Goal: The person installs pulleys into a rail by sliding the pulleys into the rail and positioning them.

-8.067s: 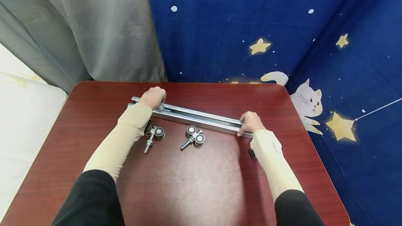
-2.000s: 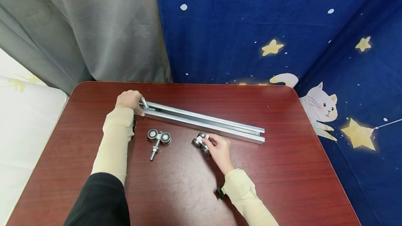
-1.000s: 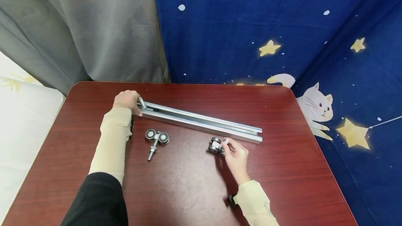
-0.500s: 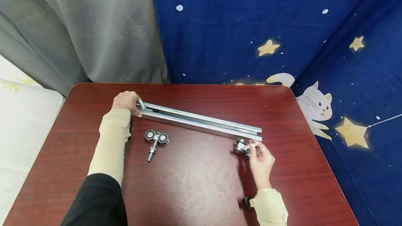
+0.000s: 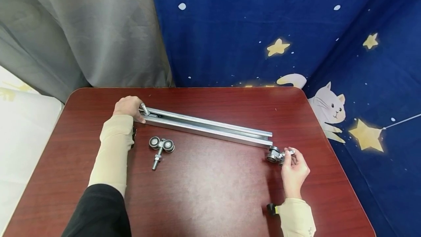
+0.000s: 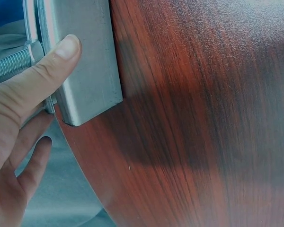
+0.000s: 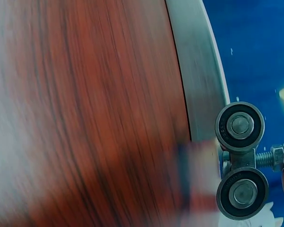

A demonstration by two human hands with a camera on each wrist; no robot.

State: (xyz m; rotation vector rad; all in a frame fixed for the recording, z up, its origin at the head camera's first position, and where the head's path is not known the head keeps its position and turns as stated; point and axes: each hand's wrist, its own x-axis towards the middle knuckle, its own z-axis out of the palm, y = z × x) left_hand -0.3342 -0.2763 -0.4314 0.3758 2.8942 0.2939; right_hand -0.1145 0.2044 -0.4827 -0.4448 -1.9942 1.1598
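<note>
A silver metal channel track (image 5: 210, 130) lies slantwise on the table, slot upward. My left hand (image 5: 129, 106) grips its left end, thumb on the side wall in the left wrist view. Beside that hand, a threaded bolt (image 6: 9, 65) sticks up from the slot; whatever carries it is mostly hidden. My right hand (image 5: 295, 173) pinches a roller trolley (image 5: 273, 154) by its bolt, wheels toward the track's right end. In the right wrist view two of its wheels and the bracket (image 7: 240, 158) show close to the track; whether they touch I cannot tell.
Another roller trolley (image 5: 161, 147) lies on the dark red table (image 5: 204, 193), in front of the track's left part. Behind the table hang a grey curtain (image 5: 108, 28) and a blue starry curtain (image 5: 223, 28). A white surface (image 5: 26, 134) lies left.
My right hand has let go of the track, taken up a roller trolley and carried it right to the track's end. My left hand has shifted left to the other end.
</note>
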